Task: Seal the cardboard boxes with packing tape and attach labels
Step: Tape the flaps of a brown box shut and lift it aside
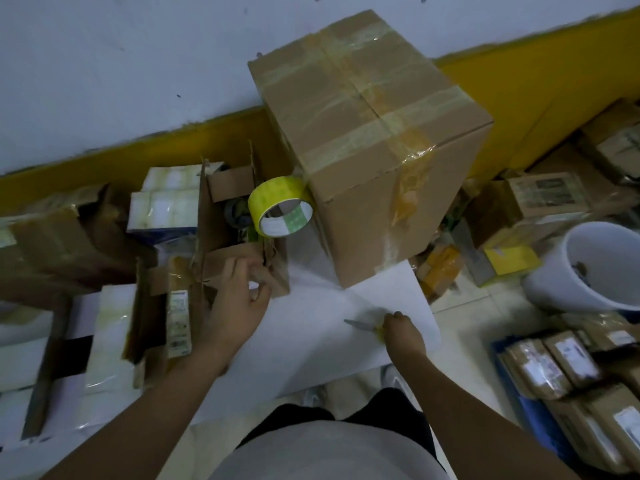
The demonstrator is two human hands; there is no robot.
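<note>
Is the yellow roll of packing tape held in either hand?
No, the yellow roll of packing tape hangs beside the tall cardboard box, touched by neither hand.

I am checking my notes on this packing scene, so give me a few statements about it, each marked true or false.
1. The tall brown cardboard box has tape across its top. True.
2. The yellow roll of packing tape lies flat on the floor. False: it hangs in the air beside the box, with clear tape stretched from it.
3. The right hand grips a small cutter. True.
4. The white round bucket stands left of the box. False: it stands to the right.
</note>
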